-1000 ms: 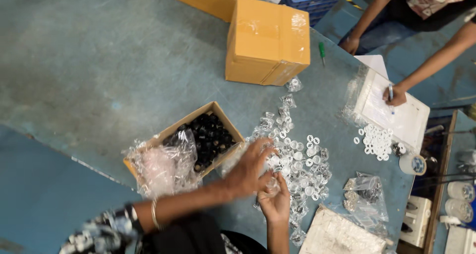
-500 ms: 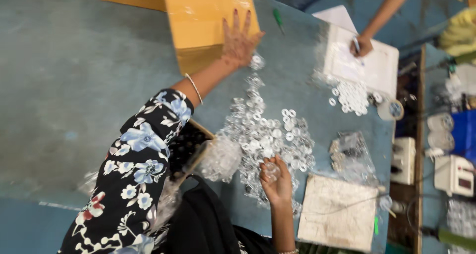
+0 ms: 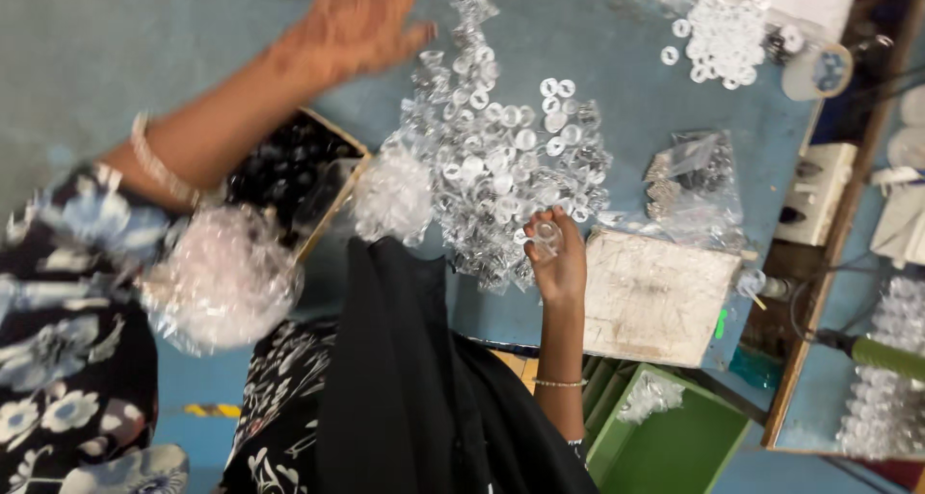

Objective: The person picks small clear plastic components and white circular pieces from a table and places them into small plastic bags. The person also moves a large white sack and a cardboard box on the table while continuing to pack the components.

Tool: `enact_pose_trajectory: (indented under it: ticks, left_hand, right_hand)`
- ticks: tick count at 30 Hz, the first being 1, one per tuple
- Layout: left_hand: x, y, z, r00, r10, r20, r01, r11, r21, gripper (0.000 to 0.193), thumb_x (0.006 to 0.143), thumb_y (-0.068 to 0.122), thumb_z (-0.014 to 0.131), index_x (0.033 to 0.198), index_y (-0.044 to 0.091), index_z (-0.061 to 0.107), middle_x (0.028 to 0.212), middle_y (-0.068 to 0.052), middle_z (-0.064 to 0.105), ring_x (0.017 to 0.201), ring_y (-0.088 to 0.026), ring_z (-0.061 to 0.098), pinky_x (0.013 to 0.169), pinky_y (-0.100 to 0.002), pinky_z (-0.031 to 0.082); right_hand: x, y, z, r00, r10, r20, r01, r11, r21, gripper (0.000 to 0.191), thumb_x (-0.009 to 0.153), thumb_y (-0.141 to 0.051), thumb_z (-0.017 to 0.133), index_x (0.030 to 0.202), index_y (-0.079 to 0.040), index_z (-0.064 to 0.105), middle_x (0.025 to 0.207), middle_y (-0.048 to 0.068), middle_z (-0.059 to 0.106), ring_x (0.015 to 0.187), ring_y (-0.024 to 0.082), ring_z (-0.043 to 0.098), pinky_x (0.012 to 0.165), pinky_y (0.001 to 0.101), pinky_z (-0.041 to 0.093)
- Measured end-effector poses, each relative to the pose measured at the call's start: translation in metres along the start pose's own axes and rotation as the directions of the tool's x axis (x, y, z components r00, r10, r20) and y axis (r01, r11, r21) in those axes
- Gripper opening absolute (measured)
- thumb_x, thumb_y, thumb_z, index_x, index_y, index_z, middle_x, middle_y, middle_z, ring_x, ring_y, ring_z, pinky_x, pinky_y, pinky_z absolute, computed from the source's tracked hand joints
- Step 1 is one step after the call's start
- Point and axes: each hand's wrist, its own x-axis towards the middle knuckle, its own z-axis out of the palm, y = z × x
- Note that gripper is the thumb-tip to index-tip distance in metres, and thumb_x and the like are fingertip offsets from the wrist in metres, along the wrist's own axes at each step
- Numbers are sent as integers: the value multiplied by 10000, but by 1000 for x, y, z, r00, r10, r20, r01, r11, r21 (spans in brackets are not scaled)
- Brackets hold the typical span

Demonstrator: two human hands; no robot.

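Glossy clear plastic caps (image 3: 501, 166) heaped on a matt, scuffed blue tabletop (image 3: 145, 51).

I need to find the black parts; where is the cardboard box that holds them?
In the head view, the cardboard box sits left of centre on the blue table, under the left forearm, left of the pile of clear caps.

Small clear plastic cap (image 3: 547, 234), pinched upright at the near edge of a heaped, glinting pile of clear caps (image 3: 501, 157).

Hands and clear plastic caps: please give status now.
Left hand open, blurred, above blue table. Right hand holds one clear cap at pile of clear caps. Nothing blocks the pile.
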Motion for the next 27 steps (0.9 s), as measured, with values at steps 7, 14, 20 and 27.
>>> enact_pose_trajectory:
  ticks: [7, 14, 20, 27]
  left_hand:
    - [-133, 147, -44, 744, -461, 483, 515, 857, 24, 548, 909, 450, 667, 1346, 145, 539, 1026, -176, 705, 939, -358, 694, 817, -494, 557]
    - [-166, 163, 22, 685, -694, 220, 701, 711, 57, 712, 818, 304, 786, 1458, 200, 490, 1016, -160, 716, 861, -380, 712, 701, -494, 574]
    - [-178, 166, 40, 706, -708, -6, 708, 706, 20, 212, 919, 198, 752, 1116, 142, 697, 1074, -119, 681, 949, -313, 705, 768, -454, 572]
    - [-227, 214, 16, 923, -327, -204, 357, 925, 128, 96, 806, 159, 708, 890, 119, 728, 1124, -80, 661, 1138, -264, 620, 1012, -418, 408]
  right_hand:
    - [-13, -6, 93, 893, 167, 418, 129, 795, -593, 206, 1005, -185, 590, 1060, -44, 730, 721, 32, 662, 518, 74, 543, 394, 214, 357]
    - [-31, 31, 149, 728, 301, 616, 360, 597, -717, 232, 1008, -194, 571, 1087, -37, 722, 714, 7, 667, 524, 46, 555, 433, 210, 387]
    - [-48, 47, 144, 701, 176, 691, 525, 528, -668, 204, 986, -163, 606, 1071, -22, 726, 713, 19, 683, 538, 47, 555, 499, 230, 460]
    - [-57, 53, 129, 759, 17, 651, 542, 536, -647, 205, 989, -160, 596, 1020, -9, 731, 821, 50, 708, 638, 87, 616, 515, 269, 464]
